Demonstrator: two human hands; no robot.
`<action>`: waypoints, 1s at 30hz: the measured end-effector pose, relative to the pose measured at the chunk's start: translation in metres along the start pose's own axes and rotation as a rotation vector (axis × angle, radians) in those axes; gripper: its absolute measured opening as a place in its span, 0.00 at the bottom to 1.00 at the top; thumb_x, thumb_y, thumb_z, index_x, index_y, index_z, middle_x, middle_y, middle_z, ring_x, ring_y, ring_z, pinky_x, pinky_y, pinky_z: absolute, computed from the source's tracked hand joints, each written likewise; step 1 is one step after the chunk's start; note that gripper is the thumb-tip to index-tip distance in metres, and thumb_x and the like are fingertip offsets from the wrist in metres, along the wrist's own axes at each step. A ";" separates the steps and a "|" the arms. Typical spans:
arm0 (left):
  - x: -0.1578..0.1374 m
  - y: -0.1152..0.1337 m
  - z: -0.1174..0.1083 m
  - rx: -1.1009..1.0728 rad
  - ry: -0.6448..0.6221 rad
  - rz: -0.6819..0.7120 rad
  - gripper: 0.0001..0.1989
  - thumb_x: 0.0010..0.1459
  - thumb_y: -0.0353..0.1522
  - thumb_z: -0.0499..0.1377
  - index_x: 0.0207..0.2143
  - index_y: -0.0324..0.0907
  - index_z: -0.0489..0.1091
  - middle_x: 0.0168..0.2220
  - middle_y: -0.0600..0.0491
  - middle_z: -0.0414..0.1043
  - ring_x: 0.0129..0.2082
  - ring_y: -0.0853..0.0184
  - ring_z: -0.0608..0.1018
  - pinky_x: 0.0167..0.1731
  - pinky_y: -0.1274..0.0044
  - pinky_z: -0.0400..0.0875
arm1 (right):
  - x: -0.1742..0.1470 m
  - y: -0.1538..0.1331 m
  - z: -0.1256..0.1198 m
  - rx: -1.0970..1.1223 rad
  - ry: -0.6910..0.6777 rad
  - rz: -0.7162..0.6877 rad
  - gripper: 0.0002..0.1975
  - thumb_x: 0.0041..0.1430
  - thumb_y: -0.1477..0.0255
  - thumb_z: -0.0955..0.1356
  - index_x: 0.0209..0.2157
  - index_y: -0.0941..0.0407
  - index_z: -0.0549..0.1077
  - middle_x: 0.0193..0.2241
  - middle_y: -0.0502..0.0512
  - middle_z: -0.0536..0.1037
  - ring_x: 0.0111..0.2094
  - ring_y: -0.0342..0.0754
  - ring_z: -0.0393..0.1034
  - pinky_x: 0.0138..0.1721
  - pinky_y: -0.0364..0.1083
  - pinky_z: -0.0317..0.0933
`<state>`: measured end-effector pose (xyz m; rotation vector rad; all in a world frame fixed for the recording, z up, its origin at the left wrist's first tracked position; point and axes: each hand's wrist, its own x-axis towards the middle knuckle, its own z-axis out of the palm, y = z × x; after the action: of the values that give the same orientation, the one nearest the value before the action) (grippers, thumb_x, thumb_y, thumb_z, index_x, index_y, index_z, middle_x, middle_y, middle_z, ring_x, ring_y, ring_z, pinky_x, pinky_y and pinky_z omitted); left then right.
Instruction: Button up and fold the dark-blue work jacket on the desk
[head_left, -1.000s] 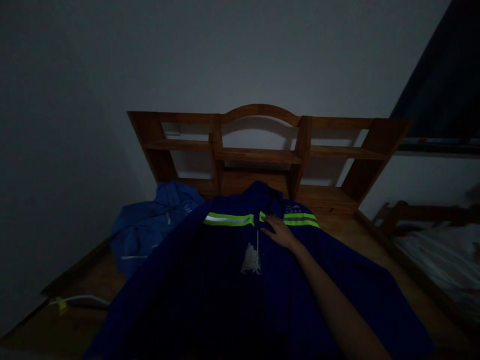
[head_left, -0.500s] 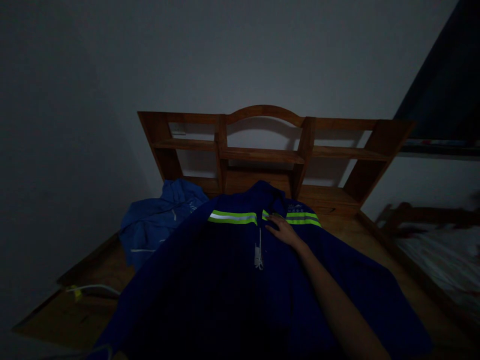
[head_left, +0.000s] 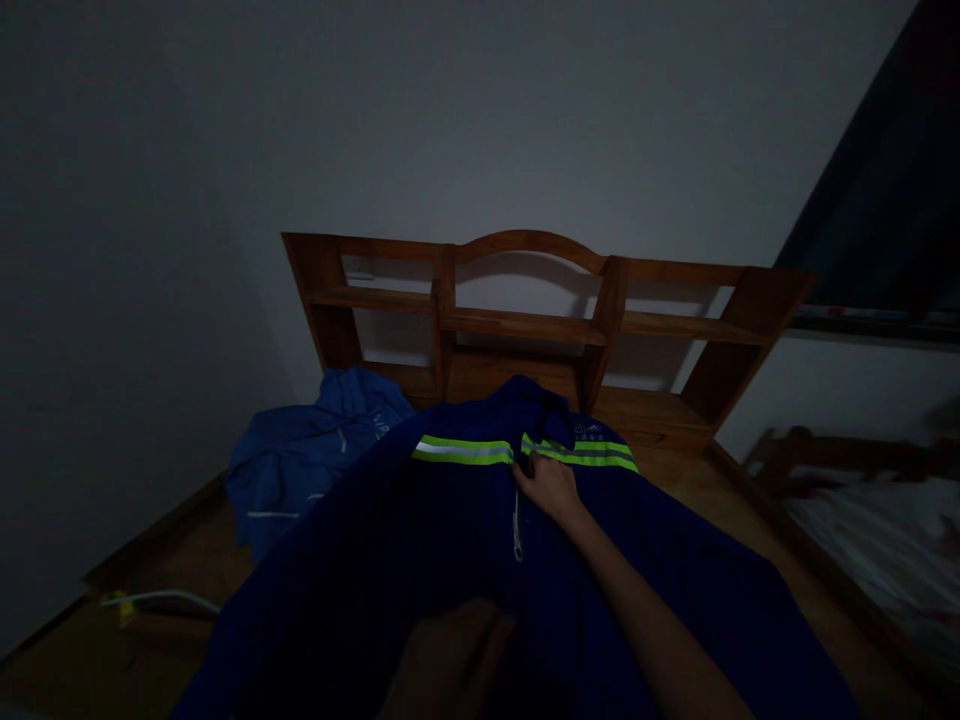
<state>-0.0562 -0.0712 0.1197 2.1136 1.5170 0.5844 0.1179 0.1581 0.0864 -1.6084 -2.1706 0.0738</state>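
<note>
A dark blue jacket [head_left: 450, 520] with yellow-green and silver reflective bands lies spread out in front of me, sleeves out to both sides. My right hand [head_left: 551, 485] is closed on the jacket's front edge, just below the reflective band near the collar. A pale zipper [head_left: 517, 530] with its pull hangs down the chest beside that hand. Low in the middle, my left hand [head_left: 450, 655] is over the jacket's lower front, dark and smeared by motion. Whether it touches the cloth I cannot tell.
A lighter blue garment [head_left: 300, 455] lies crumpled at the left. Behind stands a wooden headboard with shelves [head_left: 525, 318] against the wall. A white cable [head_left: 169, 596] with a yellow piece lies at lower left. At right is another wooden bed frame [head_left: 802, 450] with pale bedding.
My left hand has come up from the bottom edge to the middle. The fingers of my right hand have closed on the jacket's edge. The view has tilted slightly up.
</note>
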 end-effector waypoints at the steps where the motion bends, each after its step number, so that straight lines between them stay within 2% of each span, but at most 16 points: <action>1: 0.024 -0.006 -0.009 -0.005 0.038 0.009 0.21 0.63 0.46 0.39 0.37 0.49 0.69 0.35 0.50 0.70 0.35 0.67 0.73 0.37 0.73 0.67 | -0.001 -0.004 0.004 -0.016 -0.047 0.023 0.24 0.57 0.52 0.58 0.34 0.59 0.70 0.31 0.66 0.72 0.32 0.57 0.67 0.35 0.53 0.55; 3: 0.078 -0.025 -0.020 0.030 0.162 0.119 0.20 0.64 0.44 0.40 0.41 0.47 0.68 0.40 0.52 0.70 0.40 0.68 0.72 0.44 0.75 0.64 | -0.002 -0.007 0.010 -0.030 -0.091 0.034 0.21 0.56 0.55 0.60 0.31 0.60 0.71 0.30 0.69 0.72 0.33 0.59 0.67 0.35 0.54 0.55; 5: 0.135 -0.052 -0.021 0.141 0.171 0.249 0.23 0.63 0.44 0.41 0.50 0.43 0.65 0.51 0.49 0.65 0.51 0.65 0.67 0.53 0.73 0.58 | -0.002 -0.004 0.013 -0.009 -0.080 0.033 0.18 0.55 0.60 0.60 0.29 0.61 0.71 0.31 0.70 0.72 0.33 0.59 0.67 0.35 0.53 0.54; 7: 0.182 -0.082 -0.016 0.232 0.118 0.324 0.25 0.63 0.44 0.42 0.55 0.41 0.62 0.58 0.48 0.56 0.58 0.64 0.60 0.57 0.71 0.51 | 0.000 0.001 0.010 0.040 -0.066 0.036 0.17 0.56 0.61 0.59 0.27 0.60 0.70 0.29 0.67 0.72 0.32 0.57 0.67 0.34 0.51 0.54; 8: 0.201 -0.096 -0.013 0.283 0.068 0.339 0.25 0.62 0.45 0.43 0.57 0.44 0.60 0.59 0.48 0.53 0.59 0.62 0.57 0.57 0.69 0.50 | 0.001 0.004 0.008 0.076 -0.057 0.039 0.17 0.56 0.62 0.59 0.26 0.59 0.70 0.28 0.64 0.72 0.32 0.55 0.67 0.33 0.49 0.54; 11: 0.236 -0.127 -0.003 0.335 0.087 0.259 0.28 0.61 0.48 0.43 0.60 0.48 0.55 0.61 0.49 0.50 0.61 0.58 0.54 0.57 0.63 0.46 | 0.004 0.012 -0.001 0.222 -0.030 0.033 0.16 0.58 0.63 0.58 0.25 0.58 0.67 0.25 0.56 0.71 0.30 0.48 0.66 0.31 0.44 0.53; 15: 0.246 -0.142 0.005 0.348 0.185 0.224 0.29 0.61 0.50 0.41 0.59 0.47 0.56 0.61 0.49 0.50 0.61 0.58 0.53 0.57 0.63 0.44 | 0.008 0.017 -0.001 0.401 -0.001 -0.001 0.17 0.61 0.65 0.55 0.26 0.58 0.66 0.25 0.52 0.70 0.29 0.43 0.65 0.30 0.41 0.54; 18: 0.246 -0.143 0.007 0.326 0.219 0.239 0.28 0.61 0.49 0.42 0.58 0.46 0.59 0.60 0.49 0.53 0.60 0.57 0.55 0.57 0.63 0.45 | 0.010 0.018 0.007 0.548 -0.077 -0.061 0.17 0.62 0.67 0.53 0.31 0.57 0.70 0.25 0.49 0.71 0.26 0.41 0.64 0.29 0.40 0.54; 21: 0.247 -0.139 0.007 0.241 0.275 0.283 0.25 0.60 0.46 0.47 0.53 0.44 0.65 0.55 0.48 0.60 0.55 0.59 0.61 0.55 0.67 0.51 | 0.013 0.019 0.012 0.681 -0.147 -0.111 0.16 0.59 0.71 0.55 0.37 0.56 0.72 0.27 0.50 0.72 0.26 0.41 0.64 0.29 0.40 0.54; 24: 0.246 -0.132 0.007 0.106 0.308 0.330 0.17 0.58 0.42 0.52 0.45 0.44 0.70 0.46 0.51 0.66 0.47 0.64 0.67 0.49 0.72 0.58 | 0.015 0.022 0.013 0.667 -0.120 -0.136 0.15 0.53 0.74 0.59 0.41 0.56 0.72 0.31 0.51 0.72 0.30 0.42 0.64 0.31 0.40 0.55; 26: 0.245 -0.127 0.008 0.070 0.305 0.343 0.14 0.56 0.41 0.55 0.41 0.45 0.72 0.43 0.51 0.67 0.44 0.65 0.67 0.47 0.73 0.58 | 0.015 0.025 0.014 0.661 -0.135 -0.145 0.19 0.49 0.76 0.62 0.45 0.56 0.69 0.34 0.52 0.71 0.29 0.42 0.64 0.31 0.40 0.56; 30: 0.240 -0.122 0.008 0.073 0.270 0.333 0.13 0.52 0.38 0.59 0.42 0.48 0.71 0.40 0.52 0.67 0.43 0.63 0.66 0.47 0.70 0.56 | 0.015 0.032 0.018 0.660 -0.206 -0.152 0.24 0.47 0.75 0.66 0.49 0.56 0.65 0.39 0.53 0.69 0.28 0.40 0.63 0.30 0.40 0.57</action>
<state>-0.0717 0.1901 0.0565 2.4452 1.3423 0.9795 0.1370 0.1863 0.0656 -1.0889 -2.0866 0.8451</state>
